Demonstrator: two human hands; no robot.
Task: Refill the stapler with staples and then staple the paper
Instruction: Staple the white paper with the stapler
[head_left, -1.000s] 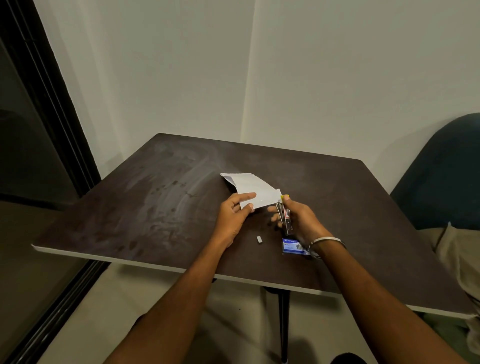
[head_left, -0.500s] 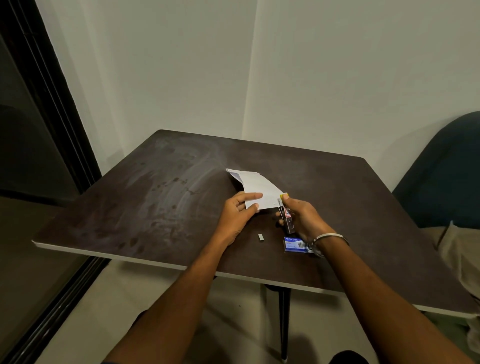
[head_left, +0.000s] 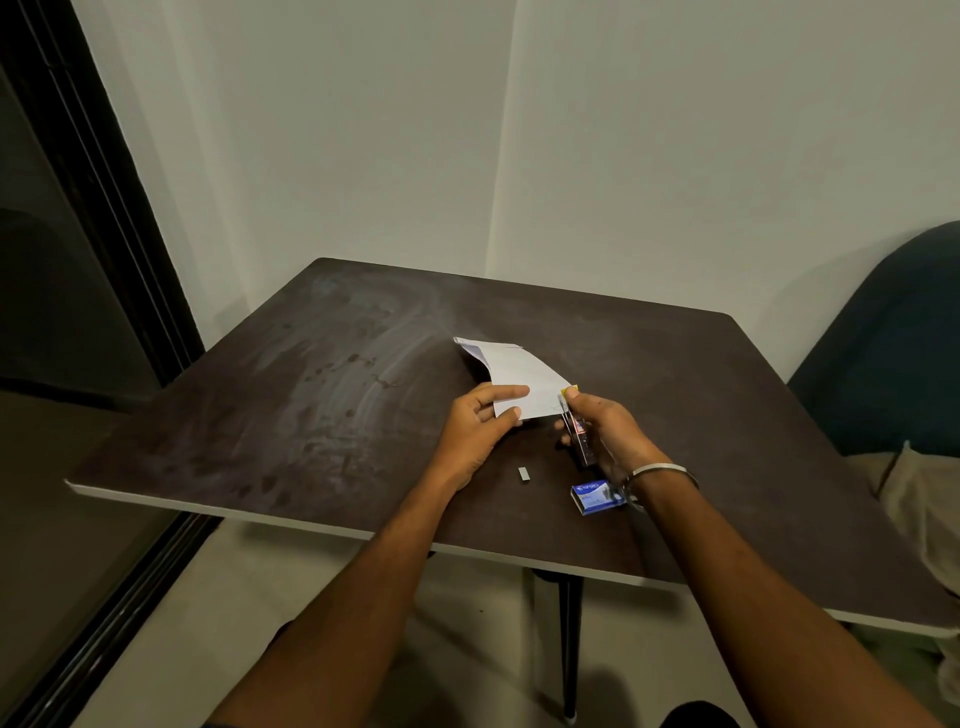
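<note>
**Two hands bring paper and stapler together at the corner**

Both hands now meet above the middle of the table (head_left: 322, 395), a little toward its near edge; the left hand (head_left: 475, 428) pinches the folded paper (head_left: 511, 371) between thumb and forefinger at the sheet's near edge, and the right hand (head_left: 605, 431) is wrapped around the small stapler (head_left: 576, 426), its yellow-tipped nose touching the paper's right corner; whether the corner already sits between the stapler's arms cannot be told at this size.

Against the frame a second ago, the paper has been drawn closer to the stapler, so the gap between sheet and nose has closed; half a second ago they were already nearly in contact, and the change since is slight; this suggests the refill is finished and the stapling press is the step in hand.

A loose strip of staples (head_left: 523, 474) lies near the table's near edge, just beside the blue staple box (head_left: 596, 496), which rests under the right wrist; both appear unmoved on the table.
</note>
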